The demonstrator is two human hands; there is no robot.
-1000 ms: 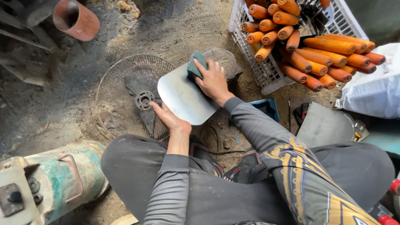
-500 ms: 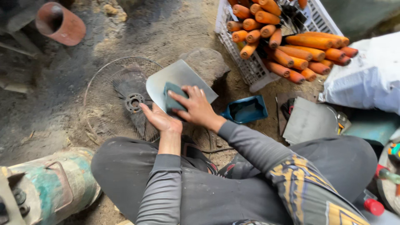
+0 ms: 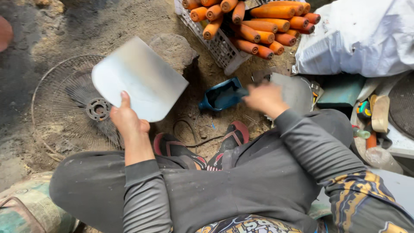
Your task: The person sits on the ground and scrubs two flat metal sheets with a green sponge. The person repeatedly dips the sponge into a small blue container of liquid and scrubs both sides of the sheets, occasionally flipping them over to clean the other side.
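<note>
My left hand (image 3: 127, 123) grips the lower edge of a shiny, flat metal blade (image 3: 140, 77) with rounded corners and holds it tilted above the dirt floor. My right hand (image 3: 265, 99) is blurred and hovers to the right, between a cut blue plastic container (image 3: 222, 96) and a grey metal plate (image 3: 297, 90). Whether it holds anything is unclear. The blue-green scrubbing pad is not visible.
An old wire fan guard (image 3: 56, 112) lies on the dirt at left. A flat stone (image 3: 174, 49) sits behind the blade. A white crate (image 3: 220, 49) of orange wooden handles (image 3: 258, 26) stands at the back, with a white sack (image 3: 358, 39) on the right. My sandalled feet (image 3: 235, 133) rest below.
My right hand has left the blade, where it pressed a blue-green pad, and swung right toward the blue container. The left hand has lifted and tilted the blade.
</note>
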